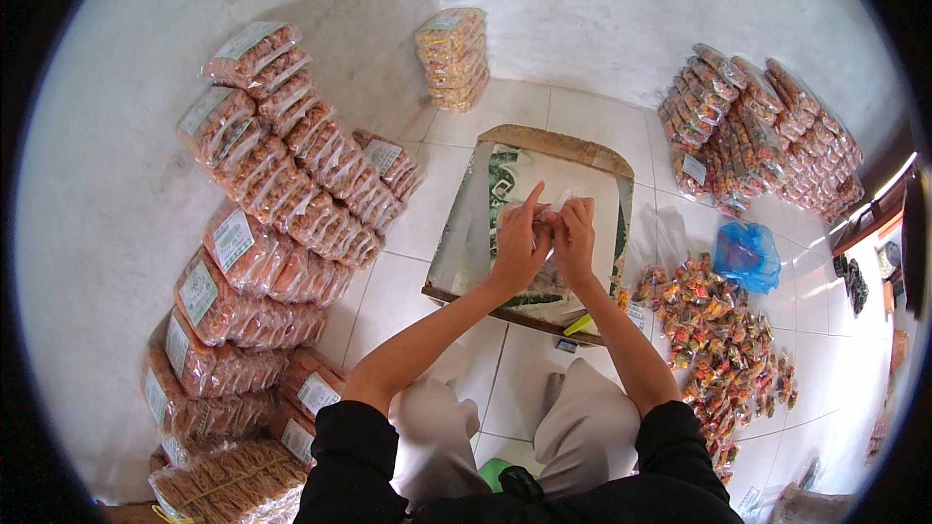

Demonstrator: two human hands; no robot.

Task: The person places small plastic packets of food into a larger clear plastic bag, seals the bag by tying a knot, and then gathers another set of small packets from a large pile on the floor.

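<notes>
Both my hands meet over a low worn board-topped table (542, 175). My left hand (520, 244) pinches the gathered top of a clear plastic bag (547, 280), its index finger pointing away from me. Close beside it, my right hand (574, 236) grips the same gathered plastic, and a loose clear end sticks up between the fingers. The bag's lower part hangs down to the tabletop between my wrists. Its contents are mostly hidden. A yellow-green strip-like object (579, 324) lies at the table's near edge by my right forearm.
Stacks of bagged snacks (291, 182) line the left wall. More stand in the far corner (451, 62) and at the right wall (757, 131). Many small filled packets (710, 349) lie on the tiled floor at right, near a blue plastic bag (748, 256). A small blue object (566, 345) lies below the table's edge.
</notes>
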